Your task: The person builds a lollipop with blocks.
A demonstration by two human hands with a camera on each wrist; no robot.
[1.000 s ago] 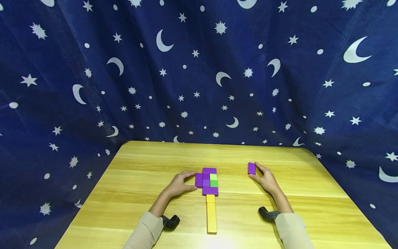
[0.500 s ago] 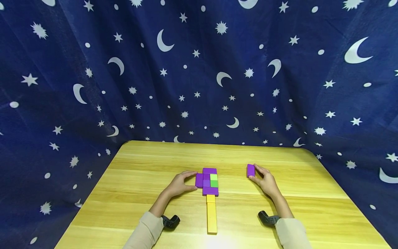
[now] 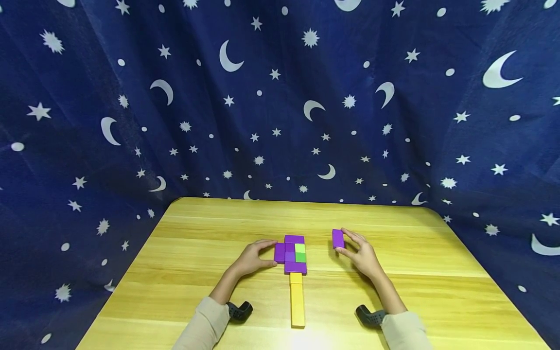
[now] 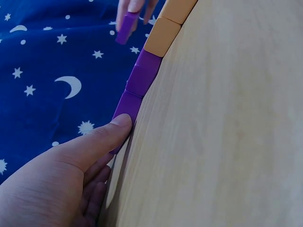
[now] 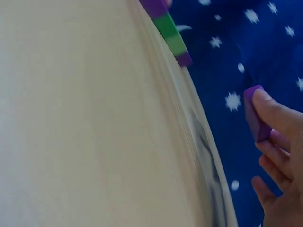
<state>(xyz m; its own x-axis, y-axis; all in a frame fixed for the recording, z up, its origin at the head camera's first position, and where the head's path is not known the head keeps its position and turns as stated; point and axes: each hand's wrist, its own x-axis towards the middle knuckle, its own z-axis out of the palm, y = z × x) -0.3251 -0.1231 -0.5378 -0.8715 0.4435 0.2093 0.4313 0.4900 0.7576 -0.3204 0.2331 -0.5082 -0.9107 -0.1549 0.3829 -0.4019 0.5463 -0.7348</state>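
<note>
Flat on the table lies a group of purple blocks (image 3: 295, 268) around a light green block (image 3: 299, 248) and a green block (image 3: 300, 257). A short yellow block (image 3: 295, 278) and a long yellow block (image 3: 297, 306) run from it toward the person. My left hand (image 3: 252, 257) pinches the ends of the leftmost purple block (image 3: 279, 253) between thumb and finger; its thumb (image 4: 124, 121) presses the near end. To the right of the group, my right hand (image 3: 365, 257) pinches another purple block (image 3: 338, 238) by its ends. That block is held above the tabletop, apart from the others.
The wooden table (image 3: 210, 218) has a rounded far edge. Behind it hangs a dark blue curtain (image 3: 280, 107) with moons and stars. A black wrist device (image 3: 239, 312) sits on the left wrist, and a similar black device (image 3: 369, 316) on the right.
My right hand has moved left toward the block group with its purple block. The left hand and the blocks on the table have stayed in place.
</note>
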